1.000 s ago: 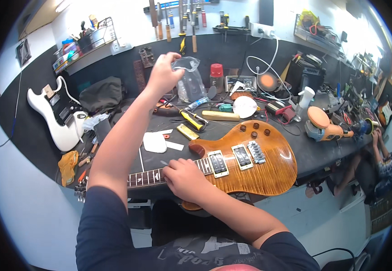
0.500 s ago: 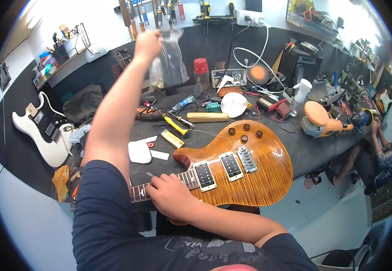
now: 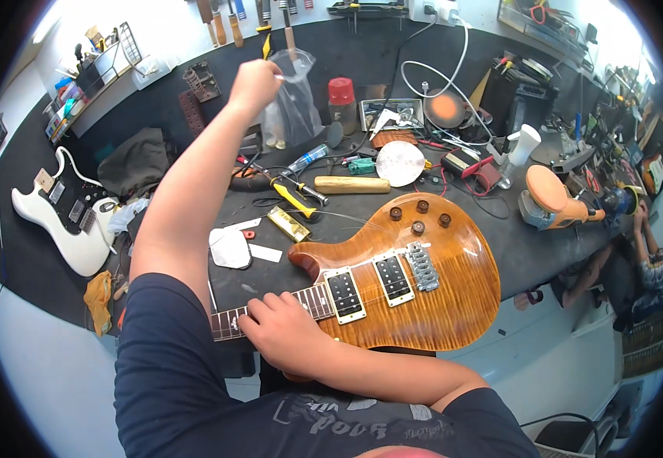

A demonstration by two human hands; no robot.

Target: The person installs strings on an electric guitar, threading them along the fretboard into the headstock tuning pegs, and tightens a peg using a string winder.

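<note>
My left hand [image 3: 257,85] is raised over the far part of the bench, closed on the rim of a clear plastic bag [image 3: 293,111]. The bag hangs open-mouthed with some small pale items at its bottom. An amber flame-top electric guitar [image 3: 454,267] lies in front of me, with two pickups, a metal bridge and dark knobs; a loose string trails off its body. My right hand [image 3: 282,332] is over the guitar's neck, fingers curled on the fretboard. My left arm covers the neck's far end.
A white guitar body [image 3: 79,252] lies at the left. Beyond the amber guitar are yellow-handled cutters [image 3: 295,201], a wooden stick [image 3: 352,185], a white disc [image 3: 400,163] and a red-capped jar [image 3: 341,103]. An orange sander [image 3: 557,200] sits at right; another person [image 3: 645,259] is beyond.
My left hand and the bag have come down a little, and the bag's mouth now shows wider. A thin grey piece by my right fingers is no longer visible. The view has shifted slightly.
</note>
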